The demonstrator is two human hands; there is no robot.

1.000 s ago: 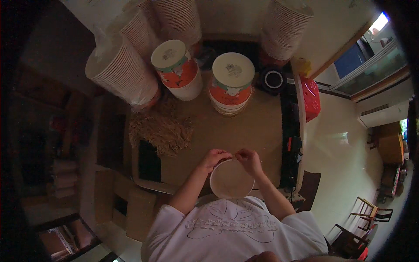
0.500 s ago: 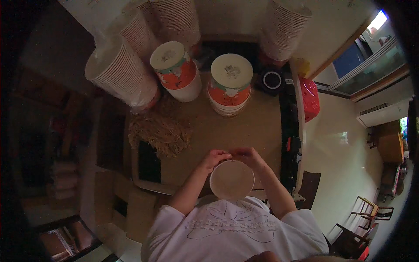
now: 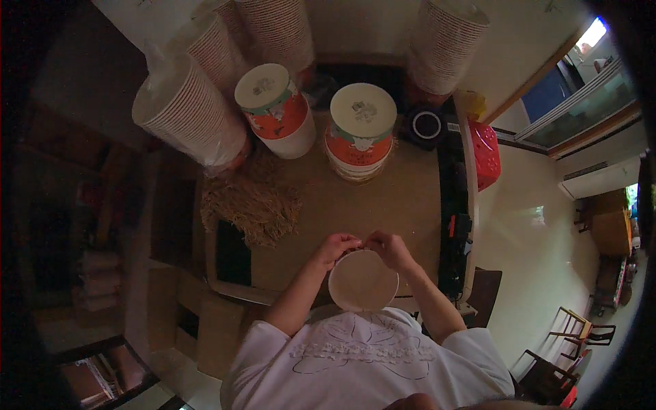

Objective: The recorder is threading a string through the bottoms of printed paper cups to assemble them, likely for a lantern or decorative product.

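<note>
A white paper bucket [image 3: 363, 281] is held close against my front, its round open mouth facing up. My left hand [image 3: 337, 249] is closed at the far left of its rim, thumb and fingers gripping there. My right hand [image 3: 387, 250] is beside it at the far rim, fingertips pinched together. Whatever small thing is between the right fingertips is hidden. To the left on the table lies a tangled bundle of brown cords [image 3: 254, 208]. Beyond my hands are a stack of upturned printed paper buckets [image 3: 362, 140] and another such stack [image 3: 277, 116].
Tall plastic-wrapped stacks of paper buckets [image 3: 188, 113] line the back left, with another wrapped stack [image 3: 447, 48] at the back right. A round black device [image 3: 425, 128] sits near the right edge. A red plastic basket [image 3: 484, 156] stands beyond the table [image 3: 342, 212].
My right hand has shifted slightly, its fingers now drawn into a pinch at the rim. The left hand and the bucket have hardly moved.
</note>
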